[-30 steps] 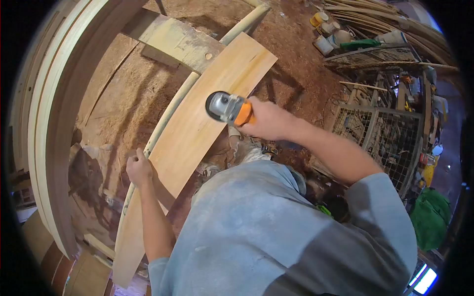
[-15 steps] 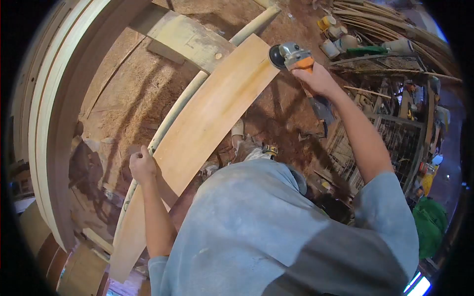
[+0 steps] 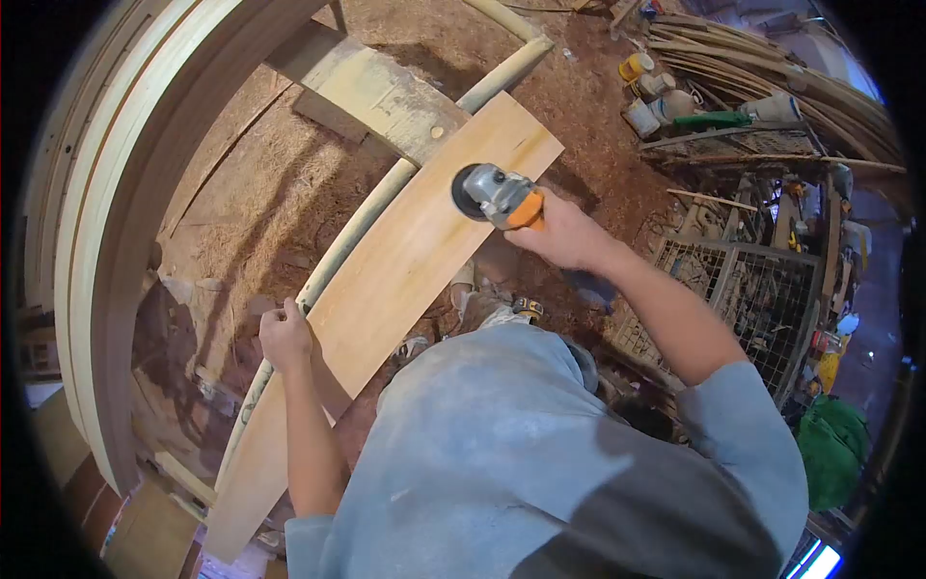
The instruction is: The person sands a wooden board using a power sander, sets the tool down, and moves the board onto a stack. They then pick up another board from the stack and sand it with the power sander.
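Observation:
A long, slightly curved wooden board (image 3: 386, 270) lies diagonally in front of me, beside a curved pole (image 3: 362, 217). My right hand (image 3: 564, 232) is wrapped round the orange body of an angle grinder (image 3: 502, 196). The grinder's dark round disc is over the upper part of the board, and whether it touches the wood is hard to tell. My left hand (image 3: 286, 336) is closed at the board's left edge, near the pole. What its fingers hold, if anything, is hidden.
A wide plank (image 3: 376, 92) crosses behind the pole. Large curved beams (image 3: 111, 222) stand at the left. Pots (image 3: 656, 85), wood strips (image 3: 762, 58), a wire-mesh rack (image 3: 752, 289) and a green bag (image 3: 831, 449) are at the right. Shavings cover the ground.
My right hand has moved the grinder left and down, from the board's upper right edge to over its surface. My left hand stays near the same place on the board.

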### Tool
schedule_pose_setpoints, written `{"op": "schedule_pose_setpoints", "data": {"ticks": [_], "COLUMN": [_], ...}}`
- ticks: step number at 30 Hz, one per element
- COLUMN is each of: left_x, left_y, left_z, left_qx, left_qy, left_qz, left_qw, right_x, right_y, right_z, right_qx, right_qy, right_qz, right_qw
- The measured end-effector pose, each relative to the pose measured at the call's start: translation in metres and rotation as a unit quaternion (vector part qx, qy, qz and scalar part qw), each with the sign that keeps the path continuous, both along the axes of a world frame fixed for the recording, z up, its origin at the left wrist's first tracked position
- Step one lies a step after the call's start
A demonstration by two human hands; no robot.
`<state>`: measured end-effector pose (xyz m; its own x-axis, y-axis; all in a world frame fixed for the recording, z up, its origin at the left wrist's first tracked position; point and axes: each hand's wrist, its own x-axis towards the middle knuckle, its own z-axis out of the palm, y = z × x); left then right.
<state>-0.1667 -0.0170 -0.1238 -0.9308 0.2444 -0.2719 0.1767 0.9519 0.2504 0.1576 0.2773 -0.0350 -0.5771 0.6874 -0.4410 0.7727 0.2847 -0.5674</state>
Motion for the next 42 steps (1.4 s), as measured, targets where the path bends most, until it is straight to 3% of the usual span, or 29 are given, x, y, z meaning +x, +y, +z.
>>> {"op": "schedule_pose_setpoints", "data": {"ticks": [3,4,5,7,13,15,17,20,24,26,27,29,31,33,35,36,38,42], "left_x": [0.000,0.000,-0.001,-0.003,0.000,-0.001,0.000,0.001,0.002,0.001,0.000,0.003,0.001,-0.018,-0.041,-0.051,-0.063,-0.053], "left_y": [0.000,0.000,-0.002,-0.006,0.001,0.003,0.001,0.003,0.001,-0.012,-0.024,-0.042,-0.072,-0.114,-0.152,-0.171,-0.192,-0.182], "left_z": [0.001,0.001,-0.001,-0.008,0.004,0.005,0.008,0.011,0.002,-0.011,-0.013,-0.018,-0.015,-0.013,-0.006,-0.011,-0.021,-0.005], "left_qx": [0.003,0.009,0.007,0.013,0.004,0.013,0.016,0.029,0.063,0.223,0.220,0.329,0.339,0.261,0.105,0.107,0.003,-0.010], "left_qy": [-0.011,-0.014,-0.013,-0.002,-0.026,-0.036,-0.043,-0.026,-0.001,0.101,0.104,0.137,0.153,0.153,0.091,0.087,0.048,0.016], "left_qz": [0.002,0.003,0.006,-0.003,0.009,0.007,0.014,0.015,0.024,0.000,0.008,0.008,0.037,0.084,0.134,0.135,0.106,0.076], "left_qw": [1.000,1.000,1.000,1.000,1.000,0.999,0.999,0.999,0.998,0.970,0.970,0.934,0.927,0.949,0.981,0.981,0.993,0.997], "right_x": [-0.018,-0.025,-0.019,-0.016,0.007,0.008,0.004,0.002,-0.018,-0.030,-0.034,-0.045,-0.066,-0.087,-0.108,-0.119,-0.144,-0.172], "right_y": [0.032,0.046,0.066,0.091,0.130,0.117,0.083,0.048,-0.005,-0.027,-0.039,-0.064,-0.103,-0.133,-0.162,-0.176,-0.203,-0.231], "right_z": [0.003,0.019,0.000,-0.009,0.002,0.002,0.006,-0.013,0.010,0.001,-0.009,-0.011,-0.006,-0.005,-0.003,0.002,0.015,0.018], "right_qx": [0.011,-0.100,-0.027,-0.003,-0.004,0.040,-0.045,-0.030,-0.066,-0.105,-0.106,-0.104,-0.079,-0.085,-0.098,-0.101,-0.098,-0.099], "right_qy": [-0.026,-0.046,-0.030,0.065,0.021,0.029,0.017,0.077,0.092,0.082,0.060,0.035,0.033,0.026,0.026,0.033,-0.022,-0.033], "right_qz": [-0.002,-0.047,-0.010,-0.011,-0.101,-0.065,-0.085,-0.058,-0.029,-0.014,0.018,0.053,0.078,0.101,0.149,0.177,0.221,0.260], "right_qw": [1.000,0.993,0.999,0.998,0.995,0.997,0.995,0.995,0.993,0.991,0.992,0.993,0.993,0.991,0.984,0.979,0.970,0.960]}}
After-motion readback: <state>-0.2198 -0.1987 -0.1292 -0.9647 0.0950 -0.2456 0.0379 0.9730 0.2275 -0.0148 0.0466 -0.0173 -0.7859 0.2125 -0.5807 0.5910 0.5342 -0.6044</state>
